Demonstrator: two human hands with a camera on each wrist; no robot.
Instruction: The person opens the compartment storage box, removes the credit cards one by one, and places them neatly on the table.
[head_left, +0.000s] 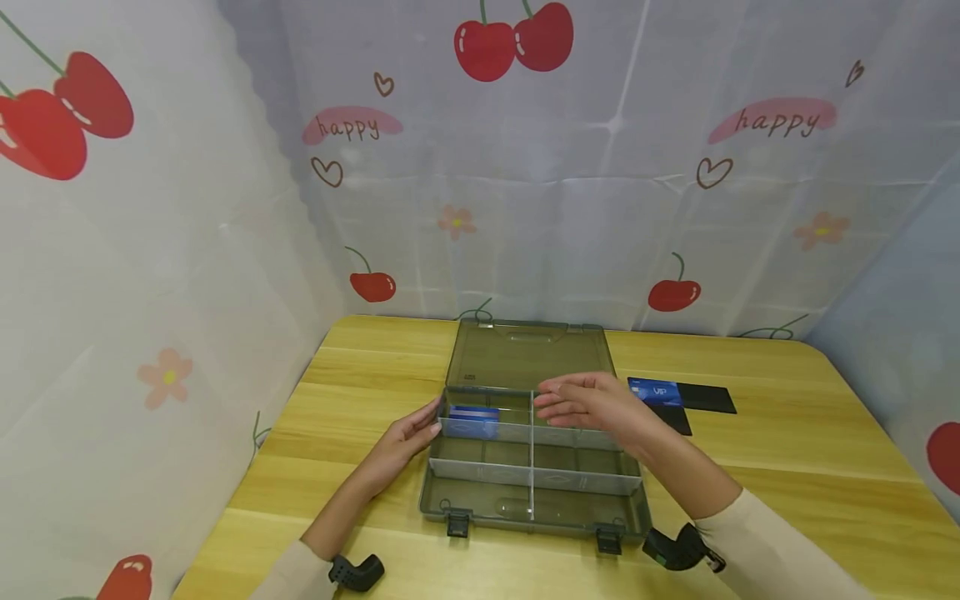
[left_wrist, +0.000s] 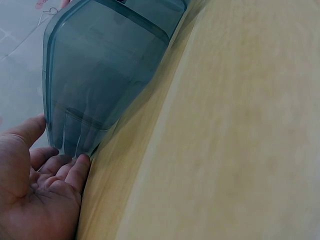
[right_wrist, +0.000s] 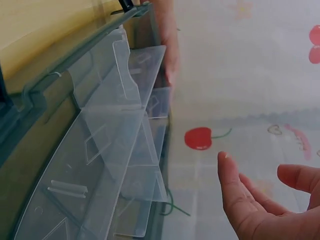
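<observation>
A grey-green transparent divider box [head_left: 532,529] lies with its lid [head_left: 528,354] laid back on the table. Clear dividers [head_left: 480,472] split it into several compartments. Blue cards [head_left: 474,421] stand in the far left one. My left hand [head_left: 405,437] rests against the outside of the box's left wall, fingertips touching it low down and the thumb at the rim, as the left wrist view shows. Over the far right compartment, my right hand [head_left: 581,402] hovers with loosely extended fingers, palm toward the left. Nothing lies between the thumb and fingers [right_wrist: 231,185] in the right wrist view.
Right of the box, a blue VIP card [head_left: 654,392] lies on the wooden table [head_left: 795,467] with black cards [head_left: 708,398] beside and below it. Two dark latches [head_left: 458,524] stick out at the box's front edge. A cherry-print curtain [head_left: 525,208] hangs behind the table.
</observation>
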